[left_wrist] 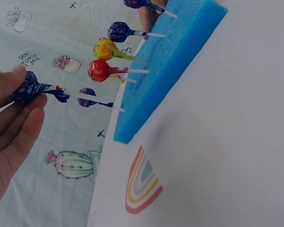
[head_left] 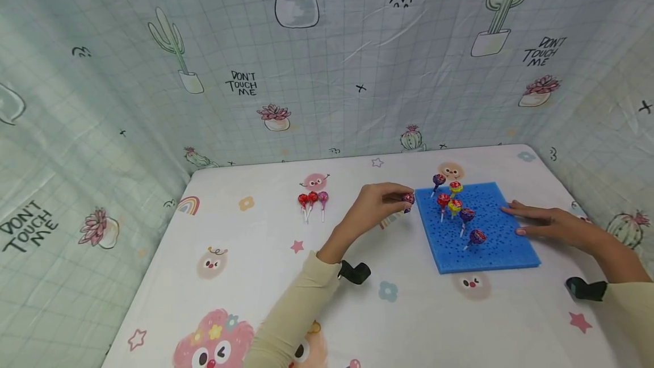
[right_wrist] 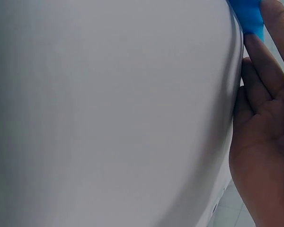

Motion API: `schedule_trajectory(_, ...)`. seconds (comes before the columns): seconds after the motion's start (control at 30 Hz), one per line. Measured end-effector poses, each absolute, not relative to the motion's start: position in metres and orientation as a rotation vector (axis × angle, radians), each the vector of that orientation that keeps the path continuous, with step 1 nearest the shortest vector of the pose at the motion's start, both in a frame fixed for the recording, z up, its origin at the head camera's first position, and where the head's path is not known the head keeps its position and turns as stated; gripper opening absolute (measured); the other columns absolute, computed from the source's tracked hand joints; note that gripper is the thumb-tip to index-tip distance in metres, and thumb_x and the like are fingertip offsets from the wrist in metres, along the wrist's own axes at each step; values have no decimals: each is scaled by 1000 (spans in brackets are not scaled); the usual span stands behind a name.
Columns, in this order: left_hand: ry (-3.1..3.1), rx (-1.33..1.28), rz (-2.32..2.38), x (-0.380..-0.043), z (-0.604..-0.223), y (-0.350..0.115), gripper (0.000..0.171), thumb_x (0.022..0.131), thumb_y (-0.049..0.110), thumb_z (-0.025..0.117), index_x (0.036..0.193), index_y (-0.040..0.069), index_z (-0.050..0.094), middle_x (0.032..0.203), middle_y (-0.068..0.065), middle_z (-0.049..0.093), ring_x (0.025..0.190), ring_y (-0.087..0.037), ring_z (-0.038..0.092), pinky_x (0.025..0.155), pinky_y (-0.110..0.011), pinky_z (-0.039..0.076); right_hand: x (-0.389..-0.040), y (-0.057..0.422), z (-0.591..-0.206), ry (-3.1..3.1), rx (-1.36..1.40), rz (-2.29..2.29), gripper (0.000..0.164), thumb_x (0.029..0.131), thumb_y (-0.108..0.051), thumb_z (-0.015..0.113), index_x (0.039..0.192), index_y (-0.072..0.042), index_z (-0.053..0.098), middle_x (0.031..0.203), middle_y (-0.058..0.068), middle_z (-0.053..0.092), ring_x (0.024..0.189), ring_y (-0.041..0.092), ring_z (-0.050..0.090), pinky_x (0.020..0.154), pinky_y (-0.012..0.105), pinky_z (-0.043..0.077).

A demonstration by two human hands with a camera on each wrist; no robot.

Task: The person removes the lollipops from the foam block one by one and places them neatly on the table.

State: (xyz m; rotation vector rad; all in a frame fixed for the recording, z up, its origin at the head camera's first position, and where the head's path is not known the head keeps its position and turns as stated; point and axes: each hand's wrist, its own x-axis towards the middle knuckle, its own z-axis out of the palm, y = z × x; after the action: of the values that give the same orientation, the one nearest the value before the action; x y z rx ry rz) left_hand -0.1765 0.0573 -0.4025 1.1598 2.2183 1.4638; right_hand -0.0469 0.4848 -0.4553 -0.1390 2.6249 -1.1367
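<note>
My left hand (head_left: 375, 206) pinches a dark blue-purple lollipop (left_wrist: 26, 87) by its wrapped head, thumb against fingers, just off the left edge of a blue foam block (head_left: 490, 254). In the left wrist view its white stick points toward the foam. Several lollipops stand in the foam by their sticks: a red one (head_left: 443, 200), yellow ones such as the one near the middle (head_left: 455, 205), and dark blue-purple ones including a leaning one (head_left: 477, 236) nearest the front. My right hand (head_left: 567, 226) rests with extended fingers at the block's right edge.
Two red lollipops (head_left: 308, 199) and a pink-purple one (head_left: 323, 197) lie on the white printed table cover (head_left: 255, 277), left of the left hand. A hanging cloth with cactus drawings (head_left: 332, 61) walls in the table at the back and sides.
</note>
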Motion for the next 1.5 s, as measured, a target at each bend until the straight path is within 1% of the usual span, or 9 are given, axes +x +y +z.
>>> schedule_trajectory(0.27, 2240, 1153, 1466, -180, -405, 49, 33, 95, 16, 73, 126, 6, 71, 117, -4, 74, 102, -6, 70, 90, -16, 54, -45, 483, -457, 2630, -141, -1139, 60, 98, -20, 69, 154, -18, 46, 160, 33, 20, 134, -23, 5, 103, 85, 10)
schedule_trajectory(0.47, 2254, 1118, 1462, -182, -407, 43, 32, 96, 17, 73, 126, 8, 71, 117, -2, 73, 104, -6, 70, 90, -17, 54, -43, 483, -457, 2637, -135, -1121, 60, 98, -20, 68, 154, -17, 46, 166, 19, 18, 156, 26, 0, 102, 85, 10)
schedule_trajectory(0.67, 2265, 1100, 1465, -185, -408, 34, 31, 96, 18, 72, 126, 10, 71, 116, -3, 74, 104, -7, 70, 91, -18, 54, -40, 484, -458, 2646, -182, -1167, 58, 97, -19, 69, 152, -18, 49, 147, -37, 25, 125, -32, 15, 102, 85, 10)
schedule_trajectory(0.9, 2288, 1092, 1483, -190, -411, 23, 31, 94, 21, 74, 124, 10, 72, 111, -2, 75, 103, -9, 72, 91, -20, 55, -39, 482, -458, 2654, -155, -1125, 59, 98, -20, 68, 154, -19, 47, 147, -35, 23, 136, -23, 8, 102, 84, 13)
schedule_trajectory(1.0, 2304, 1067, 1491, -192, -411, 19, 31, 94, 19, 74, 123, 10, 73, 111, -3, 76, 101, -9, 72, 90, -21, 56, -39, 482, -458, 2648, -134, -1118, 60, 98, -20, 68, 154, -19, 47, 160, -20, 20, 156, 13, 3, 102, 84, 13)
schedule_trajectory(1.13, 2324, 1032, 1490, -194, -410, 12, 29, 95, 16, 74, 122, 7, 73, 110, -5, 76, 100, -12, 73, 87, -22, 57, -41, 482, -458, 2631, -118, -1113, 61, 98, -20, 68, 154, -17, 45, 166, 23, 17, 147, 57, 5, 101, 85, 11)
schedule_trajectory(1.23, 2337, 1001, 1484, -197, -408, 7, 29, 94, 15, 74, 122, 5, 73, 109, -7, 76, 99, -14, 73, 85, -23, 58, -39, 482, -459, 2625, -123, -1127, 61, 98, -21, 68, 154, -17, 45, 161, 33, 18, 156, 19, 2, 101, 85, 12)
schedule_trajectory(1.37, 2370, 965, 1478, -202, -406, -2, 30, 93, 14, 76, 121, 5, 74, 109, -8, 76, 98, -16, 73, 86, -25, 58, -38, 481, -459, 2632, -139, -1140, 61, 98, -22, 68, 154, -17, 46, 162, 32, 19, 135, -23, 7, 102, 84, 13)
schedule_trajectory(1.5, 2413, 973, 1471, -208, -407, -12, 29, 92, 13, 76, 120, 5, 74, 108, -7, 76, 98, -17, 73, 87, -25, 58, -38, 479, -458, 2635, -140, -1128, 60, 98, -20, 68, 154, -16, 46, 161, 32, 19, 156, 23, 2, 102, 85, 13)
